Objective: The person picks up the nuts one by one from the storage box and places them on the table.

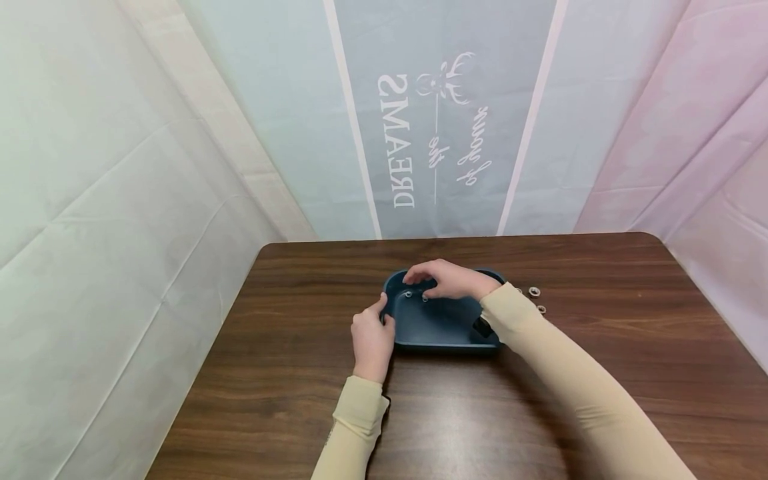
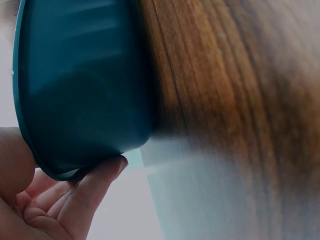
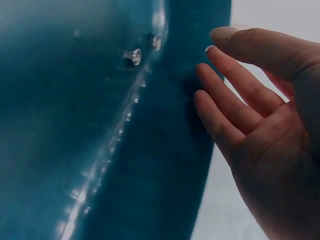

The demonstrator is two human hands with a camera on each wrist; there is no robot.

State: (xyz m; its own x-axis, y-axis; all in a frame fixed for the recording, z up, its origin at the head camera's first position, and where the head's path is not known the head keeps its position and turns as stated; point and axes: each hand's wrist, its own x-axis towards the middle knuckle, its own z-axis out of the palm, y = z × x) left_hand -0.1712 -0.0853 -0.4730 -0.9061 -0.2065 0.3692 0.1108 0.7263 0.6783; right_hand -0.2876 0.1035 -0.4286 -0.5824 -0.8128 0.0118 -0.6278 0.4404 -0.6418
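Observation:
A dark blue tray (image 1: 444,327) with raised walls sits on the table. My left hand (image 1: 372,340) grips its left rim, thumb over the edge and fingers against the outer wall, as the left wrist view shows on the tray's wall (image 2: 90,90). Over the tray's far part hovers my right hand (image 1: 450,279), fingers loosely bent. In the right wrist view that hand (image 3: 255,105) has nothing between thumb and fingers. Two small ring-shaped metal pieces lie in the tray by the far wall: one ring (image 3: 136,57) and another ring (image 3: 156,42), slightly apart.
On the brown wooden table (image 1: 288,373), right of the tray, lie a metal ring (image 1: 535,291) and a smaller ring (image 1: 542,309), with another partly hidden by the right sleeve. A printed cloth backdrop (image 1: 438,133) hangs behind the table's far edge.

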